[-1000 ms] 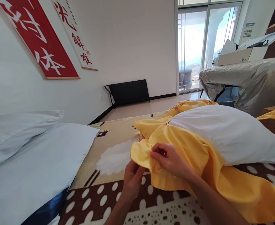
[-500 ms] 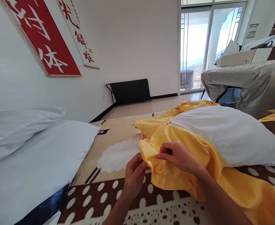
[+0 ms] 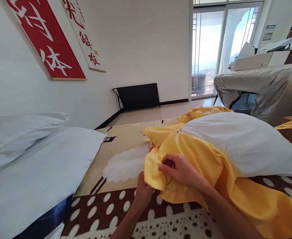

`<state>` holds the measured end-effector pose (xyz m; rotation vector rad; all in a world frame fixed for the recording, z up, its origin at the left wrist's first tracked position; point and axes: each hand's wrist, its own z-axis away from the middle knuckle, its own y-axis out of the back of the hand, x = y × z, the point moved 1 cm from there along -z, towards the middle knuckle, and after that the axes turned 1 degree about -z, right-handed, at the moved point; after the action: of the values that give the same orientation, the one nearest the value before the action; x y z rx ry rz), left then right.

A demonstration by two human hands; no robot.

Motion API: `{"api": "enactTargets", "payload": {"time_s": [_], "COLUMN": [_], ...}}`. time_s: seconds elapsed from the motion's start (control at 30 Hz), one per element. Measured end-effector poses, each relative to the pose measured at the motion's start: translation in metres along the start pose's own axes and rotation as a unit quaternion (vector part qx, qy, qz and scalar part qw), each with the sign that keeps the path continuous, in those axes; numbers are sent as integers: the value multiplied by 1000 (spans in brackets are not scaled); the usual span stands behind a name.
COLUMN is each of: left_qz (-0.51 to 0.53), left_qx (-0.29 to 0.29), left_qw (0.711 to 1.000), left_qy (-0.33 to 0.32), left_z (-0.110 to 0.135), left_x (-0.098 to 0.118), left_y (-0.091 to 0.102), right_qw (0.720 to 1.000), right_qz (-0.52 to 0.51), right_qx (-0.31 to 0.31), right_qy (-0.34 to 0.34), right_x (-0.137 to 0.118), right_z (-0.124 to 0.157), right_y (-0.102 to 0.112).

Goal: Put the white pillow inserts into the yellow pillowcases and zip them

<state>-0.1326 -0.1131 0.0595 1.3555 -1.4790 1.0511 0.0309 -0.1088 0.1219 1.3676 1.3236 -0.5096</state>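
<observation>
In the head view, a yellow cloth [image 3: 198, 156] is lying bunched up in the middle of the bed. It is soft and full of folds. It is wrapping around the near end of a big white pillow [image 3: 240, 142], and the rest of it is trailing off to the right along the bed.

The right hand [image 3: 180, 171] is pinching the near corner of the yellow cloth, with finger and thumb closing tight on a fold. The left hand [image 3: 142, 192] is reaching up under that same corner. The cloth is hiding its fingers, so I cannot tell if they are closing or spreading.

The bed cover [image 3: 121, 166] is showing a white cloud shape, and brown with white dots nearer the person. Two more white pillows [image 3: 36, 172] are lying at the left, well apart from the hands.

On the wall a red banner [image 3: 48, 43] is hanging. A black stand [image 3: 138, 96] is leaning by the wall on the floor. Light is coming in through a glass door [image 3: 210, 49]. At the right, a shiny silver cover [image 3: 260, 86] is draping over something, with a white box [image 3: 252, 59] sitting on top.
</observation>
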Motion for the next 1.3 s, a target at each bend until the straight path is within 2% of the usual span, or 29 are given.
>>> {"api": "enactTargets", "payload": {"time_s": [0.07, 0.17, 0.37, 0.47, 0.6, 0.67, 0.73, 0.9, 1.0, 1.1, 1.3], "left_qz": [-22, -42, -98, -112, -83, -49, -35, -87, -103, -115, -112], "left_qx": [-38, -57, -23, -24, 36, 34, 17, -8, -6, 4, 48], "left_qw": [999, 997, 994, 992, 995, 997, 999, 996, 994, 993, 993], "left_qy": [-3, -7, 39, 51, -39, -56, -38, 13, 32, 31, -1], "left_z": [0, -1, -9, -10, -1, 4, 7, 6, 5, 4, 5], "left_x": [2, 9, 18, 20, 24, 26, 28, 38, 38, 35, 35], "left_y": [0, -2, -5, -6, -6, -7, -9, -12, -10, -9, -12], "right_qw": [1000, 998, 985, 980, 977, 977, 979, 984, 987, 986, 979], "right_qz": [-18, -64, -170, -198, -213, -210, -202, -178, -155, -162, -202], "right_qx": [9, 11, 28, 34, 29, 30, 26, 25, 12, -4, 7], "right_qy": [-4, -10, 6, 4, -8, -10, -8, 16, 35, 49, 23], "right_x": [2, 6, 18, 20, 18, 15, 13, 13, 12, 11, 16], "right_z": [-2, -6, -12, -14, -14, -13, -12, -9, -8, -6, -9], "right_y": [-7, -9, -6, -7, -8, -9, -10, -13, -16, -18, -20]}}
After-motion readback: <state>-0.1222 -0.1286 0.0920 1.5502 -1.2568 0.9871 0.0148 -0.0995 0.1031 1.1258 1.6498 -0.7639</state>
